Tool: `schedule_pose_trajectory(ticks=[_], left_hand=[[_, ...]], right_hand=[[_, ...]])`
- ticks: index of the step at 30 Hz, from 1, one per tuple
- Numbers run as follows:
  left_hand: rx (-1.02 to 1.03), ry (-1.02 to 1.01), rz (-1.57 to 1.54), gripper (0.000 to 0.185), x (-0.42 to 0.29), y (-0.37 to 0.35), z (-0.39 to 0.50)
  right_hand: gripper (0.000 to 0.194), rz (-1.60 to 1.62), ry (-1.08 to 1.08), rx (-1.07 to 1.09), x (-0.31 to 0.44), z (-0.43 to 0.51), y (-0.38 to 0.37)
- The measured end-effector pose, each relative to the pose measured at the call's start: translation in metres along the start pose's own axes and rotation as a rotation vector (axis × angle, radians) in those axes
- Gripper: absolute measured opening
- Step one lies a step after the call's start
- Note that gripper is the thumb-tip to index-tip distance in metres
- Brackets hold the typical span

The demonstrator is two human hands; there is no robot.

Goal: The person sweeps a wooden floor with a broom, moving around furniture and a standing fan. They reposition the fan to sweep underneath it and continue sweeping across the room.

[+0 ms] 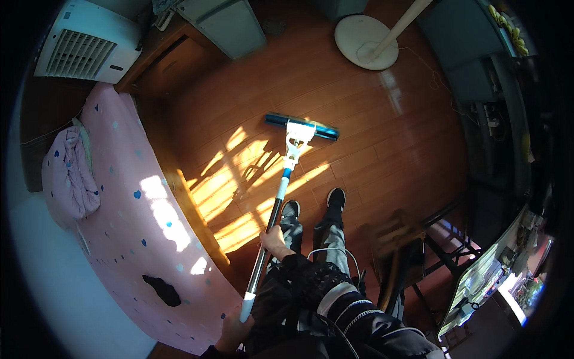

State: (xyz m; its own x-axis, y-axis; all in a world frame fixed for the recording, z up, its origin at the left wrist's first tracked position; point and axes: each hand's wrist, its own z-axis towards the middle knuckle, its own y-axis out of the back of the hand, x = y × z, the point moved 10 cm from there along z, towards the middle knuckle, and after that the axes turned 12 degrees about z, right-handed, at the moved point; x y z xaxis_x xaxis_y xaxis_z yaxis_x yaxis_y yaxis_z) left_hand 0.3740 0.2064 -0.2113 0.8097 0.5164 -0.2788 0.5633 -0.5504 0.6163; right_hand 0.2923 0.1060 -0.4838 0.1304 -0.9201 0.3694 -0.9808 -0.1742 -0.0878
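A roller sponge mop [290, 152] with a white bracket and a dark blue head rests its head on the reddish-brown plank floor [385, 166]. My right hand [274, 240] grips the metal pole partway down, its sleeve black. Lower in view, my left hand [235, 326] is closed around the white grip at the pole's upper end, partly in shadow. The pole slants up from my body, passing just left of my two dark shoes [336, 199]. Bright sun patches lie on the floor left of the mop head.
Along the left runs a bed with a pink heart-patterned sheet [121, 215], bearing a folded quilt [71, 172] and a black cloth [162, 291]. An air cooler [85, 45] stands at upper left. A round white stand base [365, 42], a wooden chair [394, 251] and a desk [475, 273] are on the right.
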Motion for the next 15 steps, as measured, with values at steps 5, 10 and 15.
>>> schedule_pose_trajectory(ticks=[5, 10, 15], left_hand=[[0.022, -0.02, -0.295, 0.036, -0.087, -0.024, 0.122], [-0.021, -0.133, -0.254, 0.033, -0.12, -0.036, 0.143], [0.284, 0.041, -0.151, 0.04, -0.03, -0.03, 0.03]], right_hand=[[0.012, 0.421, 0.088, -0.03, 0.097, 0.116, 0.092], [0.021, 0.232, 0.312, -0.154, 0.138, 0.129, 0.142], [0.022, 0.092, -0.086, -0.228, 0.028, 0.009, 0.066]])
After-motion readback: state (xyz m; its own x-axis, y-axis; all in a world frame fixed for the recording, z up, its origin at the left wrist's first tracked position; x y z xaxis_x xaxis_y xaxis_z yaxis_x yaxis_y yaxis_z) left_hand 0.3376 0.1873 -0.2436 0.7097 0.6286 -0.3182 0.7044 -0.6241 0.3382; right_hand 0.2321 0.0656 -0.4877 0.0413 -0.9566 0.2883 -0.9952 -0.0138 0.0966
